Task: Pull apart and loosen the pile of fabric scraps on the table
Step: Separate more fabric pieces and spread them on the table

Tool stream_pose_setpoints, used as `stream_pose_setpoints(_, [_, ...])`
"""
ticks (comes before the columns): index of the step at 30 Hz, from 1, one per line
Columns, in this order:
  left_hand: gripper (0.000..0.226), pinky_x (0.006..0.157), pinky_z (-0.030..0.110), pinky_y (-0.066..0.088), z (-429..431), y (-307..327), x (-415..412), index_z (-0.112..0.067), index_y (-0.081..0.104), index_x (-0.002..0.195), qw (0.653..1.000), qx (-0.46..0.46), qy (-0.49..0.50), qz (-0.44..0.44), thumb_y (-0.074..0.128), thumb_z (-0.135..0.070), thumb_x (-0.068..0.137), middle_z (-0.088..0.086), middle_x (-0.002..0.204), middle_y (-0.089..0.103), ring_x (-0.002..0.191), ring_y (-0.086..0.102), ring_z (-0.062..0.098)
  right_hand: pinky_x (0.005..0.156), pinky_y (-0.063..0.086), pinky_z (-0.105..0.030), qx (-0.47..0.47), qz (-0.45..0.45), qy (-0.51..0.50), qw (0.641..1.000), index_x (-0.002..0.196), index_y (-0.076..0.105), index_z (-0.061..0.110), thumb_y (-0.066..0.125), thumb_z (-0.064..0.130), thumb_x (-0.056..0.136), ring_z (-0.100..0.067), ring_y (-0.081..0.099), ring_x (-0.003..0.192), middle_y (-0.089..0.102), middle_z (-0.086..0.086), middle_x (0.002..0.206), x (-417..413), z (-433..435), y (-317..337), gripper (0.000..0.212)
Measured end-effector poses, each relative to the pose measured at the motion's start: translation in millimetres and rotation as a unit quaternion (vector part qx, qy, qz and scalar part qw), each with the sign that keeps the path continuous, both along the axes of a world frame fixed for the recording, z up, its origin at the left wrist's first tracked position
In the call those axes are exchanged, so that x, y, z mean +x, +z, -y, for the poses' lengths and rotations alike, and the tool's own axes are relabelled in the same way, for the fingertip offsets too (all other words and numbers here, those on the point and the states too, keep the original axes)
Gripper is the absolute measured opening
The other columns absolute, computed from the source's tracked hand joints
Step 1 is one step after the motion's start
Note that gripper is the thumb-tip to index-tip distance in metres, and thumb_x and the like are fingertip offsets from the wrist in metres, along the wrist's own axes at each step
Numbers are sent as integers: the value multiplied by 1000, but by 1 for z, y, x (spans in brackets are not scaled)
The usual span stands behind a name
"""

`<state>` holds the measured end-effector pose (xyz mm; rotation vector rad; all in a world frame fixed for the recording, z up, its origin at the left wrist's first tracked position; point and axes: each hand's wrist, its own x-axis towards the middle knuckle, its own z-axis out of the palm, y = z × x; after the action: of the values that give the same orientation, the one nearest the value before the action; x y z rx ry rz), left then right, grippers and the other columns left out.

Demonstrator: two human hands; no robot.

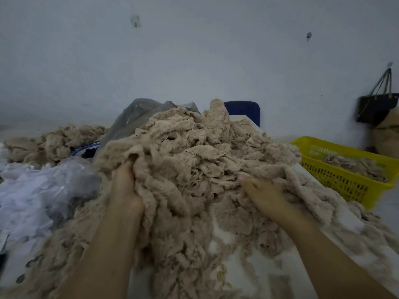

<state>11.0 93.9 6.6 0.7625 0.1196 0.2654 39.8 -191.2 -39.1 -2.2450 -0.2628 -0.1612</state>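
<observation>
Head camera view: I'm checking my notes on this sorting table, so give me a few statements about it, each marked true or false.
1. The left hand and right hand both grip the beige pile of fluffy fabric scraps. True.
2. The yellow slotted plastic basket stands left of the pile. False: it stands to the right.
3. That basket is empty. False: beige scraps lie in it.
4. A dark bag with straps hangs on the pale wall at the right. True.
</observation>
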Motion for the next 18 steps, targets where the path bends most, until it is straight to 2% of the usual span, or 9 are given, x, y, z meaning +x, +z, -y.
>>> stream_pose_setpoints(1, [43, 67, 30, 61, 3, -1, 2, -11, 80, 90, 1000, 12, -26, 1, 43, -29, 101, 8, 98, 75, 85, 73, 17, 57, 38, -24, -26, -14, 21, 999, 69, 60, 27, 38, 62, 95, -4, 58, 60, 63, 9, 66, 2, -7, 5, 49])
stream_pose_setpoints(3, [44, 54, 28, 60, 9, 1, -4, -6, 75, 84, 995, 89, -47, -15, 40, -26, 103, 9, 82, 75, 69, 72, 19, 60, 41, -25, -140, -14, 43, 989, 83, 60, 28, 43, 58, 96, -8, 59, 69, 62, 8, 76, 9, -7, 3, 36])
stream_pose_setpoints(6, [40, 46, 25, 54, 10, 2, -10, -6, 68, 82, 987, 161, -24, -15, 41, -25, 104, 8, 68, 72, 59, 70, 19, 90, 46, -40, -376, -82, -18, 923, 126, 51, 22, 47, 56, 96, -30, 46, 120, 47, -9, 128, 12, 9, -9, 46])
stream_pose_setpoints(7, [43, 45, 24, 54, 10, 2, -9, -7, 71, 80, 985, 168, -25, -21, 41, -27, 104, 7, 68, 73, 59, 71, 18, 94, 45, -40, -401, -88, -24, 912, 129, 50, 19, 47, 50, 98, -33, 43, 123, 45, -12, 132, 11, 11, -11, 44])
stream_pose_setpoints(9, [47, 48, 26, 56, 14, 5, -11, -7, 75, 81, 985, 166, -35, -32, 41, -30, 104, 9, 77, 76, 66, 74, 19, 77, 47, -33, -352, 4, -27, 936, 101, 58, 16, 47, 38, 101, -24, 55, 94, 57, -8, 105, 9, 7, 1, 25])
stream_pose_setpoints(10, [46, 53, 29, 59, 17, 5, -10, -6, 76, 84, 986, 152, -53, -33, 42, -30, 104, 11, 85, 76, 73, 75, 21, 66, 44, -31, -275, 57, -26, 960, 84, 56, 16, 48, 34, 101, -18, 54, 76, 58, -3, 86, 7, 3, 12, 26])
stream_pose_setpoints(12, [42, 65, 34, 61, 25, 4, -7, -3, 77, 89, 986, 138, -84, -50, 46, -28, 102, 15, 94, 75, 83, 74, 26, 57, 44, -26, -89, 87, 8, 992, 74, 54, 22, 49, 35, 100, -9, 53, 59, 58, 6, 67, 8, -1, 43, 30])
stream_pose_setpoints(15, [40, 48, 26, 56, 34, 3, -9, 1, 77, 73, 974, 94, -188, -79, 51, -19, 97, 14, 71, 72, 54, 70, 19, 57, 46, -20, 97, 25, 61, 993, 75, 61, 33, 48, 36, 100, -3, 54, 58, 59, 15, 62, 2, -14, 83, 29])
stream_pose_setpoints(18, [18, 47, 25, 55, 46, 2, -21, 2, 74, 86, 952, 40, -290, -93, 74, -12, 75, 16, 83, 70, 48, 62, 15, 56, 35, -24, 46, 75, 13, 996, 77, 54, 30, 45, 37, 102, -6, 52, 63, 57, 13, 70, 1, -29, 98, 27])
